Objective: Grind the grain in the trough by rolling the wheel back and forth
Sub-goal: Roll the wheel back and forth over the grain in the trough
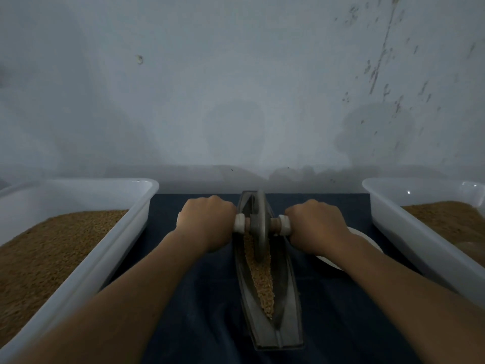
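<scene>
Toward the far edge of the dark cloth (196, 298), the wheel (258, 219) stands in the trough (283, 324) on the grain (262, 279), left hand (210, 222) and right hand (315, 224) fisted round its axle (240, 224), which looks the right hold for a stiff, heavy-looking disc.

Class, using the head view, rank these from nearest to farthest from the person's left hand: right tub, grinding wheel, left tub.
1. Grinding wheel, in the trough, just right of the left hand gripping its handle.
2. Left tub, a small gap to that hand's left.
3. Right tub, far side, beyond the right hand.
</scene>
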